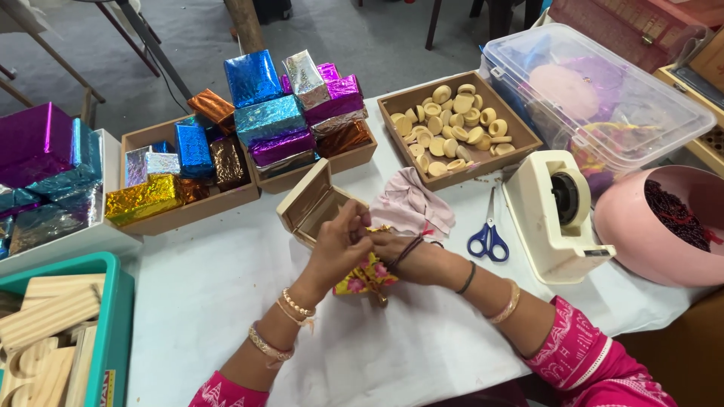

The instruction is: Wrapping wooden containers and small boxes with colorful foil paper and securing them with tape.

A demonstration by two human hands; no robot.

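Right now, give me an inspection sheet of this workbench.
Surface: white cloth-covered table.
Job's things: floral fabric pouch held under both hands; open small wooden box just behind it.
Clutter: foil-wrapped boxes in wooden trays; tray of round wooden pieces; pink cloth; blue-handled scissors; cream tape dispenser; pink bowl of dark beads; clear lidded bin; teal crate of wood blocks.
Grippers: left hand and right hand pinch the pouch top.
Cables: nothing seen.
Surroundings: grey floor, chair legs.
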